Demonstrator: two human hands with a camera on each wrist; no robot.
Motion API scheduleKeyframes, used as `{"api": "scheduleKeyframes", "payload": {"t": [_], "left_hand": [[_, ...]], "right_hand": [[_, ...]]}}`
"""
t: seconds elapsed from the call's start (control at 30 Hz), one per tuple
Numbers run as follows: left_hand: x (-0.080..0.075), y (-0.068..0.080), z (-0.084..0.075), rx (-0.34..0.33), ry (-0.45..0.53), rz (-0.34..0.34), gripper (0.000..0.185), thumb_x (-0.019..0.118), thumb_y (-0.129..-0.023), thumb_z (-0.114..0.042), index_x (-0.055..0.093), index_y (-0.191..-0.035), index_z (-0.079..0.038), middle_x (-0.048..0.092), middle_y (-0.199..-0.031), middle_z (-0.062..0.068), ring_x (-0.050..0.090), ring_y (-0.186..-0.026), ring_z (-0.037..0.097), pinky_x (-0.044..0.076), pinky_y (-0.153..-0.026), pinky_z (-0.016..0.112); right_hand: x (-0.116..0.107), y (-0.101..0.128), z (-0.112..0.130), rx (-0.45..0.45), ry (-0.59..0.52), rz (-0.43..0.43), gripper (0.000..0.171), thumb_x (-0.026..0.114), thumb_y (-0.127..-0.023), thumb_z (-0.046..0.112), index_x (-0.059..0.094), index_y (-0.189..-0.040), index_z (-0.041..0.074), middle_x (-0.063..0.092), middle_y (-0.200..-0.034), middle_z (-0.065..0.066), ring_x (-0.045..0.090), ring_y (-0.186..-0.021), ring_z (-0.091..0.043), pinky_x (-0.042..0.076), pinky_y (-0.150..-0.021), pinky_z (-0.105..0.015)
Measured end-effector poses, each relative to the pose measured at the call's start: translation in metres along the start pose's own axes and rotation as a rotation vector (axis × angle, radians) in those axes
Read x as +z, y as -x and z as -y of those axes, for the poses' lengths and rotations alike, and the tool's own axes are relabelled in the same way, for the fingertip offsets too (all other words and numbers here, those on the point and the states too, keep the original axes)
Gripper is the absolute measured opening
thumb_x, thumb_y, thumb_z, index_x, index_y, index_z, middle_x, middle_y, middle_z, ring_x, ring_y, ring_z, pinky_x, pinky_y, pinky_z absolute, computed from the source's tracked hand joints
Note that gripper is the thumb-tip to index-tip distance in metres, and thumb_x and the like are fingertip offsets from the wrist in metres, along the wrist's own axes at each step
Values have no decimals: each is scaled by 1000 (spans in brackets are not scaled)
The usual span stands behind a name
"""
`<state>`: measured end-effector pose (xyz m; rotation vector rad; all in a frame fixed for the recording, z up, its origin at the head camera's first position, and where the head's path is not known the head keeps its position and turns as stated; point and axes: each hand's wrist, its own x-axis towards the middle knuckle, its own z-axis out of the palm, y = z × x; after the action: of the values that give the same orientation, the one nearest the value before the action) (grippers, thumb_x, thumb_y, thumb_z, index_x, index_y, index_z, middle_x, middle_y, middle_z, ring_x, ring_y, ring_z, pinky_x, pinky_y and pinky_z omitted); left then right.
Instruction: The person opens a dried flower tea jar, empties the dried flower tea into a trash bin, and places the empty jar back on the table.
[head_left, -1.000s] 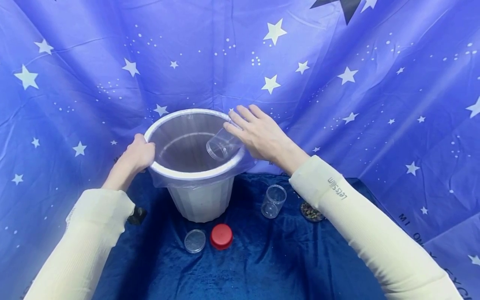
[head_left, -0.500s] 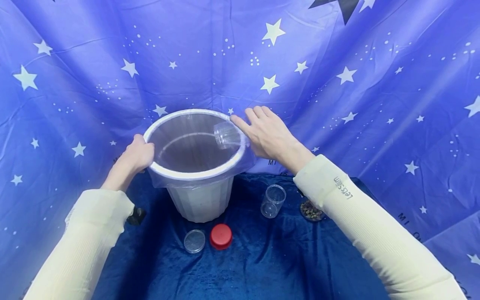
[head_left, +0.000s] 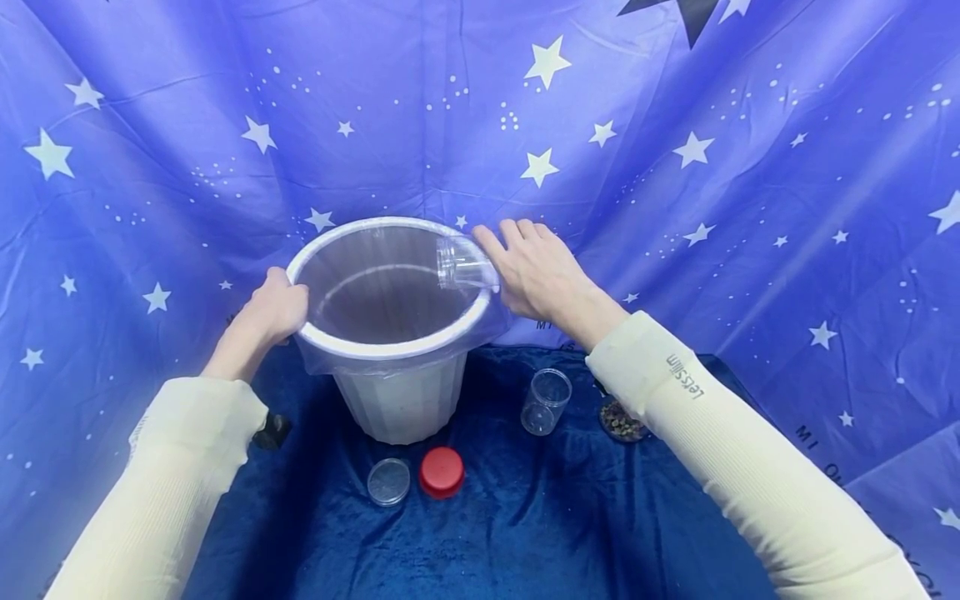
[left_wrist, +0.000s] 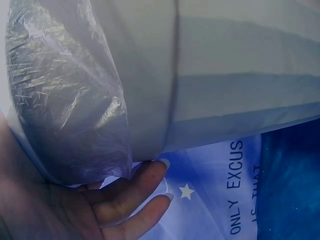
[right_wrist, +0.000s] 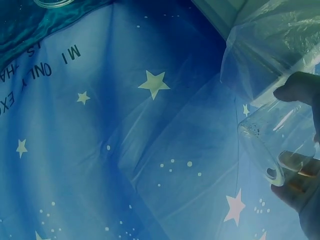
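A white bin [head_left: 401, 400] stands at the middle of the head view, lined with a clear plastic bag [left_wrist: 65, 100] folded down over its rim. My left hand [head_left: 273, 308] grips the bin's left rim, its fingers curled under the bag's edge in the left wrist view. On the other side my right hand [head_left: 536, 271] holds a clear plastic jar [head_left: 461, 262] by its base end. The jar lies tipped on its side over the right rim, its mouth pointing into the bin. Small dark specks cling inside the jar's base [right_wrist: 255, 129] in the right wrist view.
A second clear jar [head_left: 546, 404] stands right of the bin. Beside the right sleeve sits a dish of small stones [head_left: 622, 422]. In front of the bin lie a clear lid [head_left: 388, 482] and a red lid [head_left: 442, 472]. A starry blue curtain [head_left: 420, 100] hangs behind.
My right hand has drawn back slightly to the right with the jar, which turned from mouth-down to nearly level over the rim. The left hand keeps its grip on the bin.
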<state>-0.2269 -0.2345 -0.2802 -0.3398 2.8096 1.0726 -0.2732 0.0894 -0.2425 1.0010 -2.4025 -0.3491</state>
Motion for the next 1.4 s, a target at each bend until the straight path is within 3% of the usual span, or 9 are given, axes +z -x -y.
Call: {"api": "scheduleKeyframes", "payload": {"t": [0.33,0.6,0.87,1.4], "left_hand": [[2,0,-1,-6,0,-6,62,21,-100,-24,9,-145,16,41,-125,39,51,-104,43,56,-68,39],[1,-1,1,-7,-4,0,64,20,-100,-25,4,-146,17,41,-126,40,51,-104,44,56,-68,40],[2,-2,1,-11,3,-2,63,21,-101,-25,6,-146,16,40,-128,40,51,-106,44,54,-61,33],[1,-1,1,-3,-2,-2,63,20,-101,-24,5,-145,18,39,-128,41,51,-105,45,54,-62,35]], "right_hand": [[-2,2,-1,116,-92,123,68,71,-80,20,36,-137,7,56,-116,-19,58,-96,-36,55,-81,-45],[-2,4,-6,116,-131,118,73,75,-79,26,38,-140,8,59,-117,-18,59,-96,-36,54,-81,-45],[-2,8,-14,213,-245,204,86,74,-81,38,31,-149,9,59,-126,-18,57,-112,-37,47,-94,-47],[1,14,-23,371,-443,191,86,77,-78,42,37,-146,9,62,-124,-13,60,-108,-34,49,-92,-50]]}}
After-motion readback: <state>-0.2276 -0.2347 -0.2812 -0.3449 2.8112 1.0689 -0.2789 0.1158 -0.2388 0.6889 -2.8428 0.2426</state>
